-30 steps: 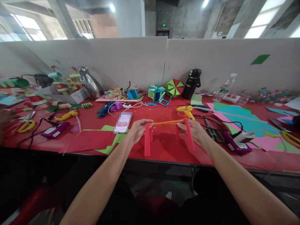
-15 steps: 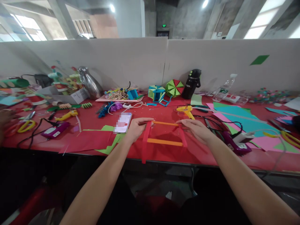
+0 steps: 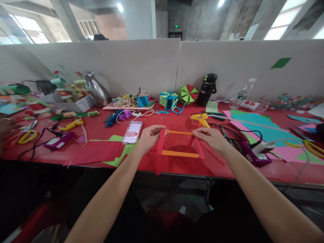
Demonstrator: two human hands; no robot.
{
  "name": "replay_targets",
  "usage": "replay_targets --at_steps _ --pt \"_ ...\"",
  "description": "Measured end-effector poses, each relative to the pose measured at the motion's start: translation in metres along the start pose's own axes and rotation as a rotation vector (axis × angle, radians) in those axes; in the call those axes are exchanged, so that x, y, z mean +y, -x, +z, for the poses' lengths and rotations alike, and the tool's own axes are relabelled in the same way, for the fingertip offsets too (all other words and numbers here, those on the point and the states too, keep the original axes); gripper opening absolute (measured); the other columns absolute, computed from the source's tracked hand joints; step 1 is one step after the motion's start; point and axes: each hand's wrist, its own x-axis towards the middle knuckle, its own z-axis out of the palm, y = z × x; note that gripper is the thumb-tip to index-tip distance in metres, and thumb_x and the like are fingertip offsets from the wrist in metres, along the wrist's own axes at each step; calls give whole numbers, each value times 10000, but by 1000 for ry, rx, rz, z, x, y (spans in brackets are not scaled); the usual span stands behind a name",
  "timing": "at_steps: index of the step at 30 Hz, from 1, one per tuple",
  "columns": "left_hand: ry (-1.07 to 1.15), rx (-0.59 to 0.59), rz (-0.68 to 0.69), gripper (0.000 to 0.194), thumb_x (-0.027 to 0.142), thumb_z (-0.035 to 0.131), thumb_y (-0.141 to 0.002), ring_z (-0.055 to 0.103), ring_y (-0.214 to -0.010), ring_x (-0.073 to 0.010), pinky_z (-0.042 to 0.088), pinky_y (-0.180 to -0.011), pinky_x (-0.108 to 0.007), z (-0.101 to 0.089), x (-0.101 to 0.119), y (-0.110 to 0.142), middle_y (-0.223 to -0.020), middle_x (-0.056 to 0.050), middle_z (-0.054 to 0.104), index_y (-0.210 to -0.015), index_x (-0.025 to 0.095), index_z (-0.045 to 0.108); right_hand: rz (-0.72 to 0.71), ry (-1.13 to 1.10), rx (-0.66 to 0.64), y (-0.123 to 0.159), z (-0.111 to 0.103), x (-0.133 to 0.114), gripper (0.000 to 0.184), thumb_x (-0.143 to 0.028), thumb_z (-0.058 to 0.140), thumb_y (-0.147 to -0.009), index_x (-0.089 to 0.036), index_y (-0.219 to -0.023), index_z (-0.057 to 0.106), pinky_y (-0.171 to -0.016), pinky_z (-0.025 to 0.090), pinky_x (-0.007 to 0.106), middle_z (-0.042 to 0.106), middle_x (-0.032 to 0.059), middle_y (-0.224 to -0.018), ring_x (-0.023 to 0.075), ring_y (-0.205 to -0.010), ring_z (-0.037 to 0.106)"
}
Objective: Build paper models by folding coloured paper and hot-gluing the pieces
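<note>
Between my hands is a frame of red and orange strips (image 3: 180,154), above the red table near its front edge. Two orange bars run across it, joined to red strips at the left and right. My left hand (image 3: 151,135) pinches the far left corner, where the upper orange bar meets the red strip. My right hand (image 3: 209,136) pinches the far right corner in the same way. A red strip end hangs down at the near left. Just left of my left hand lies a phone (image 3: 134,132) with its screen lit.
Red and green paper sheets (image 3: 97,152) lie left of my hands. Yellow glue guns (image 3: 201,118) rest on both sides, with purple power strips (image 3: 254,157) and cables. A black bottle (image 3: 208,90) and paper lanterns (image 3: 188,94) stand at the back. Another person's hand (image 3: 7,126) shows at the far left.
The strip frame has shifted slightly to the right and turned a little. My right hand's fingers have closed in more on the far right corner.
</note>
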Motion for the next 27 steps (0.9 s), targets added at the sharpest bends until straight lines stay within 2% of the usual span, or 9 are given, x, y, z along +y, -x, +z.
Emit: replay_targets --at_steps 5,8,10,15,19,27 --pt "177 -45 -234 352 301 788 -731 738 -970 -245 572 -807 -300 -6 2 -1 -994 -110 778 -1054 170 738 14 -124 33 -1 0 1 456 -517 833 -694 -213 -1023 755 -827 538 349 744 76 -1029 185 -859 659" --pt "217 -72 -309 365 426 707 -800 735 -973 -270 578 -735 -298 -7 7 -1 -1010 -138 773 -1041 155 747 42 -150 47 -1 1 1 455 -511 849 -670 -201 -989 756 -819 543 350 747 76 -979 181 -837 657" --pt "151 -62 -345 406 498 701 -824 739 -934 -272 577 -699 -302 -6 9 0 -1008 -151 771 -1021 146 746 52 -162 57 -1 2 1 456 -509 857 -659 -196 -974 754 -818 547 355 746 74 -955 183 -832 656" --pt "-19 -53 -357 380 454 820 -761 735 -919 -251 580 -786 -328 -1 9 4 -977 -140 772 -967 144 747 48 -146 53 -2 3 3 456 -509 865 -647 -186 -946 747 -813 547 353 741 67 -913 174 -804 654" --pt "1 -46 -352 322 409 827 -766 738 -892 -242 576 -844 -366 -1 9 4 -928 -129 772 -925 138 754 25 -110 46 -1 2 2 436 -495 865 -654 -190 -938 740 -816 536 344 738 50 -864 172 -804 660" --pt "42 -40 -361 258 331 826 -775 747 -857 -230 591 -820 -349 -1 9 3 -905 -136 775 -916 127 756 0 -64 39 -2 1 3 432 -502 858 -661 -192 -928 722 -808 520 343 730 42 -838 176 -801 667"
